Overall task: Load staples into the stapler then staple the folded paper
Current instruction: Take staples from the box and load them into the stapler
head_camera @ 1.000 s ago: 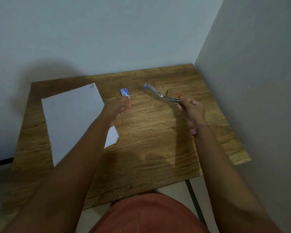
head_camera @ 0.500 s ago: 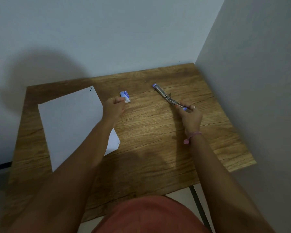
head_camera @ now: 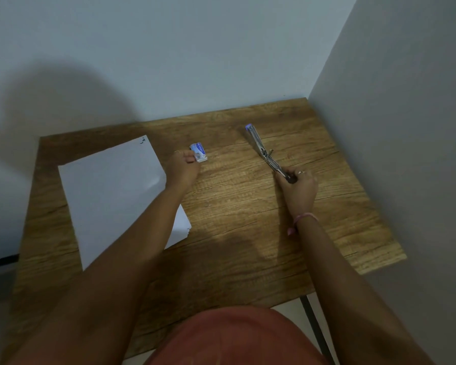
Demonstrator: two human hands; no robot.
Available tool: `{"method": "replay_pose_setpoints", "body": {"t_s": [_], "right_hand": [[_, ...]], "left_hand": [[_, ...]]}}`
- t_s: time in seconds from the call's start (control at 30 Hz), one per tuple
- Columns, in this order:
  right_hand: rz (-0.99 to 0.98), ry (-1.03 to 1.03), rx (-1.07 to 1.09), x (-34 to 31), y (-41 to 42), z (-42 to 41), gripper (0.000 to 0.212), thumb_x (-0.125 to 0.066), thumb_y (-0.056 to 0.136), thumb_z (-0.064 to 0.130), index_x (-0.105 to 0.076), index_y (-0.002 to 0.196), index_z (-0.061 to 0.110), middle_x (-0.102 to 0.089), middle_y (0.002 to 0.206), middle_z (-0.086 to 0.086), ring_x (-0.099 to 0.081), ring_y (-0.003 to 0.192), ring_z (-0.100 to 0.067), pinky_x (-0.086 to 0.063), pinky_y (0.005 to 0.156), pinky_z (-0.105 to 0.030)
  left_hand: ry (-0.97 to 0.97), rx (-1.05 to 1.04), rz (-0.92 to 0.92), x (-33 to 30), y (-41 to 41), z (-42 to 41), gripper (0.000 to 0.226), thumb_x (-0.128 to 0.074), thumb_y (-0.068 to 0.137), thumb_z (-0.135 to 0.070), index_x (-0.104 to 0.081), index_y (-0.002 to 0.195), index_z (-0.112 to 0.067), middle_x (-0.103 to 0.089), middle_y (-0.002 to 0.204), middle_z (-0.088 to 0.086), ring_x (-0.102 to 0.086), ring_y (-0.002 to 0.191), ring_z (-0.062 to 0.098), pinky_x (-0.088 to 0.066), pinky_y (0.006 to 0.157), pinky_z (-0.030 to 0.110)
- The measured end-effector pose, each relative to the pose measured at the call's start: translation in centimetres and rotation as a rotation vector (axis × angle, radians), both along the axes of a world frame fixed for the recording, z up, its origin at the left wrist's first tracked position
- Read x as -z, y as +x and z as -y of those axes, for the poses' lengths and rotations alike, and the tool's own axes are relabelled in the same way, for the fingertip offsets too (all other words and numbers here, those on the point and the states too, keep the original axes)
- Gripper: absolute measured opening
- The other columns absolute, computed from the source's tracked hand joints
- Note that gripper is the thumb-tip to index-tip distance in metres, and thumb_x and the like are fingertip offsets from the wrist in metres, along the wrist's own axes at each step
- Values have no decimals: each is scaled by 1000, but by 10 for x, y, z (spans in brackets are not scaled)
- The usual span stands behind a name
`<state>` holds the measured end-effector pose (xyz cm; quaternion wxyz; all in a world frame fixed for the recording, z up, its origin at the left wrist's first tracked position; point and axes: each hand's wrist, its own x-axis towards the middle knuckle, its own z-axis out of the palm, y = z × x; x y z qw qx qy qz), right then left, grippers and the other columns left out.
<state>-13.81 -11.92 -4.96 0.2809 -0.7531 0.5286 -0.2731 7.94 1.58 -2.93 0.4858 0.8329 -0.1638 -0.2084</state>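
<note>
The scene is dimly lit, with muted, slightly bluish colour. A large soft shadow is cast on the back wall (head_camera: pixel 169 61) at upper left, and darker shadows of the arms are thrown forward across the tabletop (head_camera: pixel 248 233), which suggests light from behind and above the person. No glare is seen; only a faint sheen is shown on the paper (head_camera: pixel 111 191). Wide-angle distortion is evident: the tabletop edges are splayed and the forearms are stretched toward the lower corners. Fine detail is soft throughout, so the print on the small box (head_camera: pixel 198 152) cannot be read. The stapler (head_camera: pixel 263 151) is rendered fairly sharply.
</note>
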Motion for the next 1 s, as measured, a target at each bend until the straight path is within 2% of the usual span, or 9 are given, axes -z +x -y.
{"method": "replay_pose_setpoints", "body": {"t_s": [0.17,0.23,0.3,0.47,0.57,0.73,0.83,0.93,1.0], "right_hand": [[18,58,-15,-3,0,4,29,-73,81,31,-72,106,16,-68,103,-6,-55,107,-25,-43,94,-37],[11,64,-8,-3,0,4,31,-73,81,32,-71,107,16,-68,105,-6,-54,108,-24,-43,95,-37],[11,75,0,-3,0,4,33,-73,80,33,-70,108,16,-67,107,-7,-54,109,-24,-42,96,-37],[-8,82,-1,-1,-1,3,35,-73,80,33,-68,112,18,-63,109,-4,-49,111,-24,-37,88,-29],[-4,99,17,-1,0,3,46,-75,79,33,-62,120,18,-60,117,-4,-47,115,-22,-36,94,-29],[69,81,68,-1,2,-6,51,-76,78,30,-58,124,19,-55,123,-4,-47,120,-21,-39,105,-39],[115,-57,92,-1,5,-22,38,-71,81,23,-60,117,17,-57,116,-5,-50,112,-22,-42,99,-42],[181,-135,-54,-4,13,-36,27,-67,84,18,-61,110,14,-55,104,0,-54,92,-17,-46,82,-28],[217,-110,-159,-6,18,-42,21,-66,86,18,-62,107,15,-53,101,4,-55,81,-11,-46,72,-20]], "left_hand": [[22,24,141,-1,2,3,41,-74,78,-2,-61,117,1,-66,115,15,-58,89,8,-45,67,5],[45,36,151,-1,3,4,47,-76,77,-5,-58,121,-1,-57,126,19,-61,104,19,-52,87,25],[118,50,194,-1,2,5,52,-76,78,-12,-54,125,-4,-48,132,20,-56,115,29,-46,99,37],[236,157,362,-3,-2,6,53,-71,81,-24,-55,128,-6,-54,126,19,-53,116,31,-43,94,38],[327,216,354,-3,-1,7,53,-67,84,-29,-54,130,-5,-54,127,18,-52,117,32,-43,98,42],[376,285,390,-1,-8,8,49,-59,91,-30,-53,132,-3,-43,139,17,-38,127,34,-32,102,36],[365,322,396,-1,-18,7,44,-59,91,-31,-57,124,-2,-46,135,18,-41,124,33,-35,97,35],[308,348,362,-1,-34,6,43,-64,89,-32,-59,119,-2,-48,130,16,-44,121,28,-32,85,24],[281,372,361,-2,-46,5,50,-68,86,-33,-57,123,-1,-48,131,15,-42,122,26,-29,86,22]]}}
